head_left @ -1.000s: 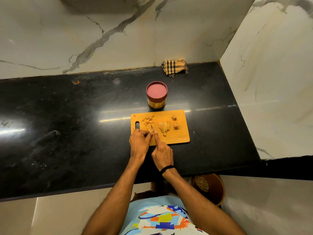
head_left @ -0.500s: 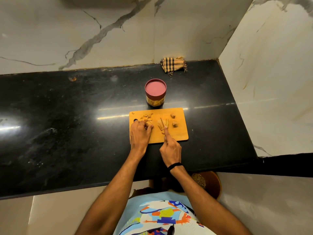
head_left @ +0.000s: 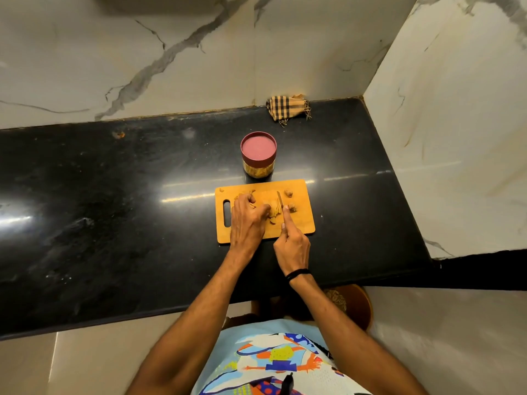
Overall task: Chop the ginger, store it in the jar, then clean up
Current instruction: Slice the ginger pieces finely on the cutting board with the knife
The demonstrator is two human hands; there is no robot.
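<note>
An orange cutting board (head_left: pixel 302 223) lies on the black counter (head_left: pixel 114 223). My left hand (head_left: pixel 246 220) rests on the board, its curled fingers holding down sliced ginger (head_left: pixel 274 212). My right hand (head_left: pixel 291 246) grips a small knife (head_left: pixel 280 200), index finger stretched along its back, blade over the slices. Two ginger chunks (head_left: pixel 291 208) lie on the board's right part, and small bits sit near its far left. Behind the board stands a jar (head_left: pixel 258 158) with a closed maroon lid.
A checked cloth (head_left: pixel 286 108) is bunched at the back by the marble wall. A marble side wall (head_left: pixel 456 124) bounds the counter on the right. A brown bin (head_left: pixel 353 305) stands on the floor below the counter's front edge.
My right hand moved the knife right, from the board's left part to the pile of slices. My left hand followed onto those slices. The camera shifted slightly.
</note>
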